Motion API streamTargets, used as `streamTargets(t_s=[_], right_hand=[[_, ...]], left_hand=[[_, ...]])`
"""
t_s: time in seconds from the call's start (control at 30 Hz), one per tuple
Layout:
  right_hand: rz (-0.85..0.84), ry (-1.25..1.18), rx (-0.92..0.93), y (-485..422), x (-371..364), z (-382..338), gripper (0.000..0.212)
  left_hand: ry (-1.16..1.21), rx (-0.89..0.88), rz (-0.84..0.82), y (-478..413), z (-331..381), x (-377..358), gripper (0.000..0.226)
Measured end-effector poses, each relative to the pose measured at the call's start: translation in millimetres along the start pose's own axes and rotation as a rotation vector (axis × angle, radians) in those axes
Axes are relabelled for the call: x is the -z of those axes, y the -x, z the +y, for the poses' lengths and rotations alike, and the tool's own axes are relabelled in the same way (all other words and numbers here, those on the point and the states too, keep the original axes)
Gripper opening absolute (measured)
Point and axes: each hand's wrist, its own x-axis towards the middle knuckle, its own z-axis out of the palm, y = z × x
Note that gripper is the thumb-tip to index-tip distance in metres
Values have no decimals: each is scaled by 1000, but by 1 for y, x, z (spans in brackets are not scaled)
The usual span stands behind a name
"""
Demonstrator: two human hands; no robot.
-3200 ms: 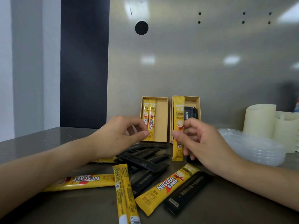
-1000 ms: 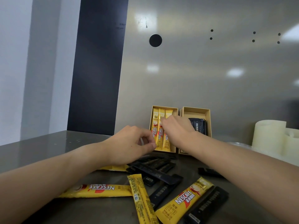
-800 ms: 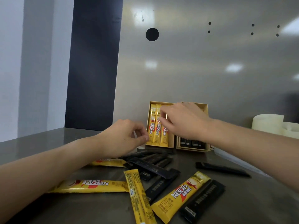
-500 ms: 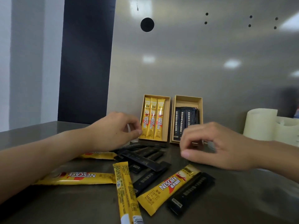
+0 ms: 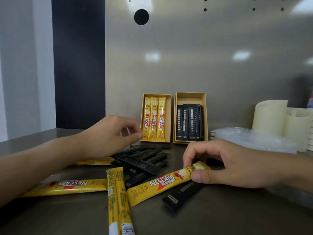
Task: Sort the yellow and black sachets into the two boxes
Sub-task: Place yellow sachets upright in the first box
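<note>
Two open cardboard boxes stand against the back wall. The left box holds three yellow sachets; the right box holds several black sachets. My right hand pinches the upper end of a yellow sachet lying on the table over a black sachet. My left hand hovers with fingers curled and empty, just left of the left box, above a pile of black sachets. More yellow sachets lie at the front: a flat yellow sachet and an upright yellow sachet.
A stack of clear plastic lids and cream cylindrical containers sit at the right. A metal wall rises right behind the boxes. Another yellow sachet pokes out from under my left wrist.
My right hand put a yellow sachet into the left box, drew back to the front, and now pinches the yellow sachet on the table. My left hand has hardly moved.
</note>
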Motion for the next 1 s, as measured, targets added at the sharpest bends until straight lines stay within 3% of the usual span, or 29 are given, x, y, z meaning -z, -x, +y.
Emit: streamTargets(t_s=[0.17, 0.47, 0.63, 0.9, 1.0], right_hand=[[91, -127, -19, -1, -2, 5, 15], [519, -288, -126, -15, -9, 13, 26], [453, -336, -137, -13, -15, 8, 25], [391, -200, -107, -13, -16, 5, 25], [443, -133, -122, -13, -17, 6, 18]], left_hand=[[54, -22, 1, 2, 7, -2, 20], [311, -49, -65, 8, 22, 1, 53], [331, -72, 8, 6, 22, -1, 35], [288, 6, 146, 4, 21, -3, 36], [238, 22, 172, 5, 24, -3, 33]])
